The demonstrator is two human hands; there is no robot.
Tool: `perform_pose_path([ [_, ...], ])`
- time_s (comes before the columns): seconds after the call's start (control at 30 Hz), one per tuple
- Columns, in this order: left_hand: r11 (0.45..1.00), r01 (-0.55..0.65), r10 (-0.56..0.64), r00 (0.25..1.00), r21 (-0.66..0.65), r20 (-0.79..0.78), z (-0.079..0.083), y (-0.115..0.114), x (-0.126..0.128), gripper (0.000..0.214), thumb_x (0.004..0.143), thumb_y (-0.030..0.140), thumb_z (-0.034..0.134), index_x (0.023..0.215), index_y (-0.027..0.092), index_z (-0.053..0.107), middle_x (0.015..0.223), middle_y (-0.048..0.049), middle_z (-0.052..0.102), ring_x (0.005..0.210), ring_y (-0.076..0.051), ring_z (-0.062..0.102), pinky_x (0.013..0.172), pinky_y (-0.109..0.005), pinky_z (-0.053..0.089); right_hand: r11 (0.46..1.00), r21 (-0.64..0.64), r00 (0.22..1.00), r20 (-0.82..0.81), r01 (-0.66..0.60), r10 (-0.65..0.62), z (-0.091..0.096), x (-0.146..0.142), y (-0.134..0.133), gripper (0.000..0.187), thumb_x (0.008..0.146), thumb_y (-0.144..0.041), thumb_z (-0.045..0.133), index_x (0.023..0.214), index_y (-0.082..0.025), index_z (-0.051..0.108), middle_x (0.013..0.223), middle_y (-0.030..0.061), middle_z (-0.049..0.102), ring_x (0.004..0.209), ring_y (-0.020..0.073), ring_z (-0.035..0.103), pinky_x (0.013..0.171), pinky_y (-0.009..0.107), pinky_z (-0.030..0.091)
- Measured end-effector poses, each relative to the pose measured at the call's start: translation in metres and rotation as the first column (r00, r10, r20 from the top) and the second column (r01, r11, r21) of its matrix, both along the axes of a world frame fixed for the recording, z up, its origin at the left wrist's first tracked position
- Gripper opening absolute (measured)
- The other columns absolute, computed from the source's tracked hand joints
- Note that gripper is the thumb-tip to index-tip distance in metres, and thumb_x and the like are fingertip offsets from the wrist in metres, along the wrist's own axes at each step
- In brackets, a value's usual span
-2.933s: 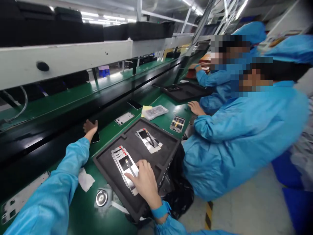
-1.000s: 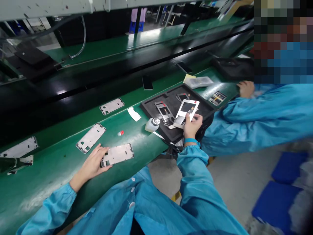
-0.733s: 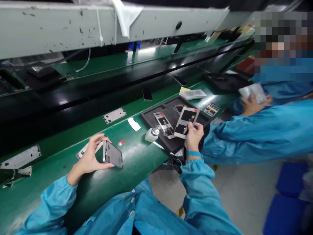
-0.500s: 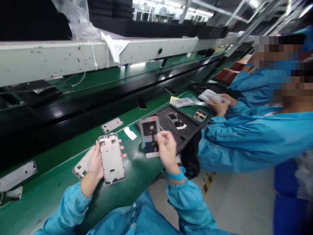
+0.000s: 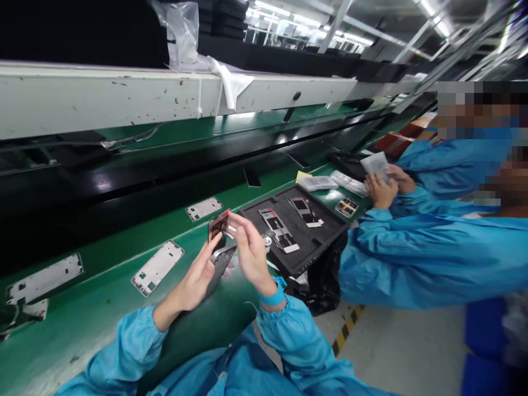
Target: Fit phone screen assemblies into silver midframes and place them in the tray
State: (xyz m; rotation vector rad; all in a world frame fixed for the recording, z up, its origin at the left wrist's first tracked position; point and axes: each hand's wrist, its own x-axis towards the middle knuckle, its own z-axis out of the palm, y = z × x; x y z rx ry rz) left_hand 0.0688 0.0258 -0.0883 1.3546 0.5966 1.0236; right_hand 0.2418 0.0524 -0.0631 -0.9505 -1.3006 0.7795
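Note:
My left hand grips a metal phone frame, tilted on edge above the green bench. My right hand pinches a screen panel with a red tab, held upright just above the frame and close to it. Both hands meet over the bench's front edge. To their right lies a black foam tray with two small stacks of screen panels.
Several bare phone frames lie on the green bench to the left. A black conveyor belt runs behind. Right of the tray, people in blue coats work; one person's hands hold a clear bag. A small round dispenser stands by the tray.
My hands have come together: the right brought the screen panel left to the frame, which the left hand tilted from flat-facing to edge-on. The view swung slightly right.

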Motion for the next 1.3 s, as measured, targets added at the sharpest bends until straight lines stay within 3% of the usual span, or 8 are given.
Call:
perform_pose_path([
  [0.2,0.901,0.065,0.103,0.929,0.428,-0.356,0.002,0.000,-0.003,0.077,0.112,0.057,0.042,0.178,0.027,0.014,0.185,-0.0160,0.004,0.170,-0.039,0.018,0.135,-0.058,0.031,0.998,-0.038,0.974,-0.219,0.049,-0.056,0.019,-0.019,0.003,0.036,0.101,-0.056,0.073,0.116,-0.023,0.066,0.115,0.0092,0.079,0.113,0.0251,0.078,0.107,0.046,0.064],
  [0.67,0.898,-0.001,0.159,0.933,0.441,-0.322,0.015,-0.001,-0.008,0.072,0.112,0.052,0.047,0.175,0.023,0.027,0.183,-0.0182,0.014,0.168,-0.040,0.025,0.135,-0.057,0.032,0.999,0.039,0.986,-0.163,-0.015,0.021,0.024,-0.019,0.019,0.039,0.099,-0.061,0.072,0.089,-0.025,0.061,0.101,0.0049,0.070,0.099,0.0221,0.073,0.099,0.041,0.061],
  [0.8,0.924,-0.195,0.265,0.946,0.328,-0.185,0.025,0.019,-0.034,0.069,0.106,0.063,0.057,0.161,0.021,0.055,0.171,-0.0197,0.042,0.154,-0.041,0.048,0.130,-0.058,0.039,0.999,0.052,0.999,-0.045,-0.007,0.009,0.003,0.006,0.040,0.043,0.101,-0.064,0.066,0.087,-0.024,0.058,0.121,0.0090,0.068,0.118,0.0248,0.066,0.109,0.043,0.055],
  [0.9,0.925,-0.369,0.371,0.929,0.087,-0.009,0.033,0.033,-0.060,0.078,0.103,0.074,0.054,0.163,0.024,0.052,0.133,-0.0181,0.072,0.105,-0.031,0.075,0.094,-0.047,0.063,0.987,-0.159,0.965,0.252,-0.037,0.077,-0.037,0.016,0.046,0.049,0.102,-0.069,0.058,0.082,-0.024,0.057,0.123,0.0107,0.066,0.120,0.0255,0.063,0.108,0.044,0.053],
  [1.0,0.958,-0.228,0.265,0.933,-0.173,0.244,0.044,0.031,-0.074,0.091,0.099,0.083,0.049,0.168,0.026,0.042,0.103,-0.0127,0.079,0.080,-0.026,0.075,0.076,-0.042,0.064,0.929,-0.358,0.837,0.479,-0.091,0.266,-0.084,0.009,0.034,0.050,0.095,-0.066,0.069,0.074,-0.022,0.057,0.117,0.0140,0.068,0.118,0.0314,0.062,0.109,0.052,0.049],
  [1.1,0.955,-0.034,0.160,0.896,-0.294,0.415,0.058,0.019,-0.073,0.094,0.097,0.087,0.046,0.170,0.027,0.038,0.103,-0.0124,0.079,0.079,-0.028,0.075,0.073,-0.043,0.062,0.935,-0.353,0.805,0.542,-0.043,0.242,-0.114,0.002,0.021,0.049,0.094,-0.065,0.071,0.075,-0.021,0.059,0.128,0.0203,0.065,0.129,0.0401,0.055,0.111,0.065,0.042],
  [1.2,0.942,0.051,0.118,0.874,-0.332,0.472,0.070,0.006,-0.069,0.095,0.096,0.089,0.046,0.169,0.029,0.038,0.101,-0.0109,0.078,0.075,-0.028,0.075,0.069,-0.042,0.061,0.949,-0.314,0.834,0.528,0.017,0.160,-0.112,0.005,0.022,0.053,0.092,-0.074,0.067,0.084,-0.022,0.063,0.123,0.0198,0.067,0.125,0.0399,0.059,0.107,0.064,0.048],
  [1.3,0.928,0.146,0.031,0.886,-0.342,0.463,0.078,-0.005,-0.066,0.099,0.094,0.091,0.045,0.171,0.028,0.034,0.097,-0.0110,0.078,0.073,-0.029,0.075,0.068,-0.042,0.060,0.945,-0.310,0.923,0.325,-0.100,0.204,-0.077,0.005,0.021,0.066,0.101,-0.083,0.042,0.110,-0.023,0.069,0.115,0.0152,0.071,0.111,0.0325,0.070,0.096,0.052,0.060],
])
